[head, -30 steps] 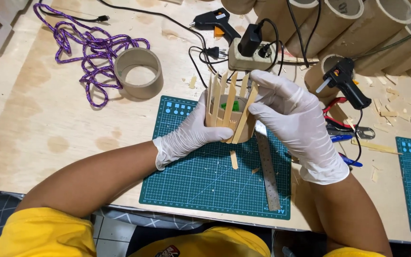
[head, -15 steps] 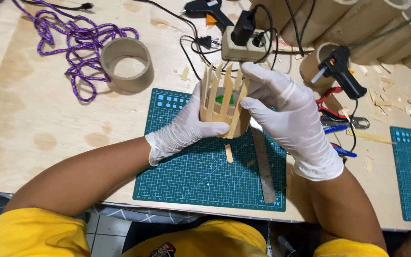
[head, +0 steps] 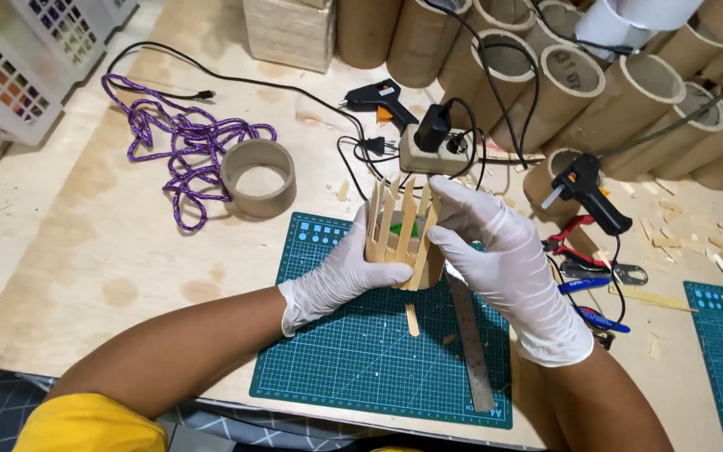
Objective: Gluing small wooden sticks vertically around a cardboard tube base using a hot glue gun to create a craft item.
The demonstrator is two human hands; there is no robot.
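Both hands grip stick-clad tube (head: 402,243) over mat (head: 361,360): left hand (head: 340,276), right hand (head: 495,251). Facing side covered; loose stick (head: 412,320) left.

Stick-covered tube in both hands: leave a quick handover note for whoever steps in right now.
Left hand: gloved, gripping the stick-covered tube from its left side.
Right hand: gloved, pressing the tube's right side.
Tube is held above the green cutting mat.
Done: several wooden sticks stand glued around the near side.
Left: the far side cannot be seen. One loose stick and a steel ruler lie on the mat; a glue gun rests at right.
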